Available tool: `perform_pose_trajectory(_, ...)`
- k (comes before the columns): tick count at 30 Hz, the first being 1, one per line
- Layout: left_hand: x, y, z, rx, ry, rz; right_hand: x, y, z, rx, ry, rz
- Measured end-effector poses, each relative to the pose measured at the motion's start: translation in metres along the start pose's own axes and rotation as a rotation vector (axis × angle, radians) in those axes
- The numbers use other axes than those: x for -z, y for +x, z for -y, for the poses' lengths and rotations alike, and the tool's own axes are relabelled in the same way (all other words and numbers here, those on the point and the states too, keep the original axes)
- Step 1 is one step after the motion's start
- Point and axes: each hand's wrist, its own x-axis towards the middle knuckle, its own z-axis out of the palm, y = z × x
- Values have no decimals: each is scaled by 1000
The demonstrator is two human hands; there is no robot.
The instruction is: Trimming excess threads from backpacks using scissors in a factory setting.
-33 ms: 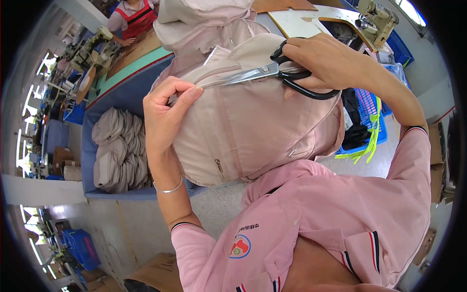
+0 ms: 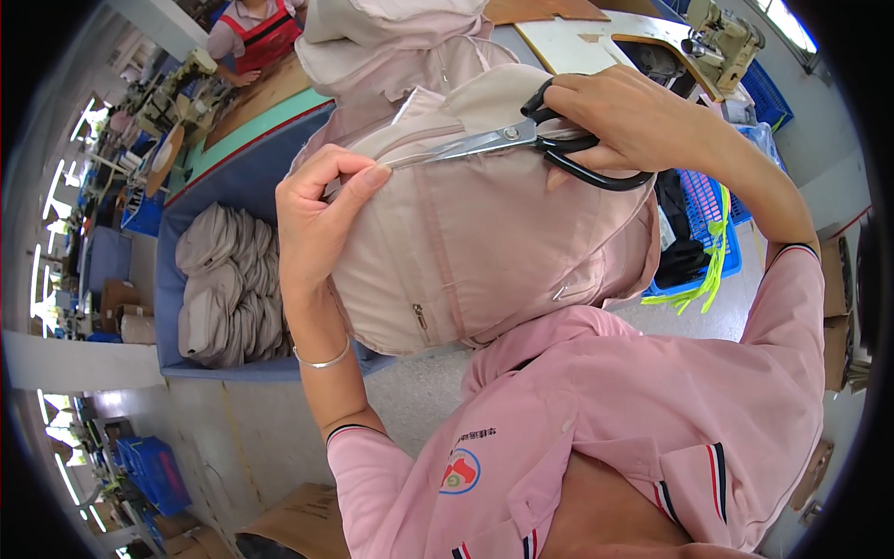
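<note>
On the upper part of the beige zippered bag [image 2: 521, 242], the left hand [image 2: 321, 200] pinches cloth between thumb and forefinger; the right hand [image 2: 619, 116] holds scissors [image 2: 510, 134] over it, blades pointing leftward. Best keep that cloth taut and the tips clear of skin.

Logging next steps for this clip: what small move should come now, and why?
Probably one careful snip: the right hand holds the black-handled scissors over the pale pink bag, their tips close to where the left hand pinches its fabric. What exactly they would cut is too small to tell.
</note>
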Motion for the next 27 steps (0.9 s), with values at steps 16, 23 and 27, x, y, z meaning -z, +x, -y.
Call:
perform_pose_trajectory(16, 19, -5, 6, -23, 5, 64, -1, 24, 8, 40, 65, 57)
perform_pose_trajectory(23, 52, -28, 13, 58, 51, -9, -2, 32, 6, 26, 73, 71)
perform_pose_trajectory(27, 36, -36, 19, 93, -199, -108, -1, 47, 13, 69, 75, 63)
